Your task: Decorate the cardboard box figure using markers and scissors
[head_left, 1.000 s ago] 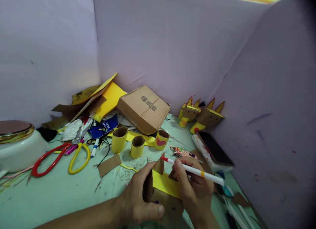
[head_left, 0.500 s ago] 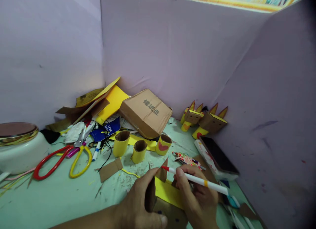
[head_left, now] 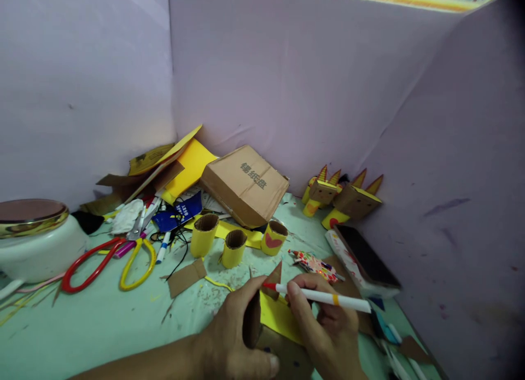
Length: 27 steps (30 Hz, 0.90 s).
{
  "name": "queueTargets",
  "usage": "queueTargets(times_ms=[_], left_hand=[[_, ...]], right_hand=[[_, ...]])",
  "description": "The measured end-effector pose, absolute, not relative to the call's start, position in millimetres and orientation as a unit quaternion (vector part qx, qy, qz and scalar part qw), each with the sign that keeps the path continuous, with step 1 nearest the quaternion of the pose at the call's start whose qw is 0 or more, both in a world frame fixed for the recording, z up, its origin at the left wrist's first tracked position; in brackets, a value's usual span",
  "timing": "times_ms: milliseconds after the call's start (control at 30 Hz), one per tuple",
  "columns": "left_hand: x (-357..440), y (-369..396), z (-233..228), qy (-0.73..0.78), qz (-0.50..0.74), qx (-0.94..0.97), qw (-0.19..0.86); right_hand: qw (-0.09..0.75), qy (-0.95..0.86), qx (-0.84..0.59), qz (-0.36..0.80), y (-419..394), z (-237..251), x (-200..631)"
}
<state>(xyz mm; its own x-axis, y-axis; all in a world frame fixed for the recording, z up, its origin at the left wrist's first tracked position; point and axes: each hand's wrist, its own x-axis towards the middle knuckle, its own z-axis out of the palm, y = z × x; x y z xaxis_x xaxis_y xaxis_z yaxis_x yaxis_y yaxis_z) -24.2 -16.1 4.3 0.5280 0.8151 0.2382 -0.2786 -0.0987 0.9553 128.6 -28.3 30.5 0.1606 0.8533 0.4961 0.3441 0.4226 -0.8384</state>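
My left hand (head_left: pixel 235 336) grips the left end of a brown cardboard figure (head_left: pixel 279 336) with a yellow paper top, low in the middle of the view. My right hand (head_left: pixel 328 328) holds a white marker with a red tip (head_left: pixel 318 296) in a writing grip. The red tip rests against a small brown cardboard triangle (head_left: pixel 274 275) that stands up on the figure's far edge. Both hands meet over the figure on the pale green table (head_left: pixel 102 320).
Three yellow paper-wrapped tubes (head_left: pixel 233 242) stand behind the figure, one with a red heart. Red and yellow scissors (head_left: pixel 109 259) lie left beside a white bowl (head_left: pixel 33 243). A cardboard box (head_left: pixel 246 184), two finished horned figures (head_left: pixel 342 197) and a phone (head_left: pixel 365 254) sit toward the purple walls.
The marker has tilted flatter and its tip has slid a little left and down along the triangle. My left hand keeps its grip. The view has shifted slightly.
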Motion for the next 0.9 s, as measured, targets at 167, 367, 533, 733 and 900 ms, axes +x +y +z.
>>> queueTargets(times_ms=[167,367,533,733,900], left_hand=[[-25,-17,3,0.257,0.424,0.621,0.607],[-26,-14,-3,0.286,0.417,0.623,0.596],[-27,-15,-3,0.329,0.415,0.618,0.582],[-26,-17,9,0.387,0.383,0.622,0.563],[-27,-14,9,0.385,0.363,0.632,0.567]], right_hand=[[0.568,-0.636,-0.474,0.222,-26,33,129],[0.553,-0.668,-0.463,0.182,-25,32,137],[0.593,-0.607,-0.507,0.15,-30,34,140],[0.56,-0.671,-0.471,0.119,-28,36,139],[0.549,-0.7,-0.454,0.047,-24,32,137]])
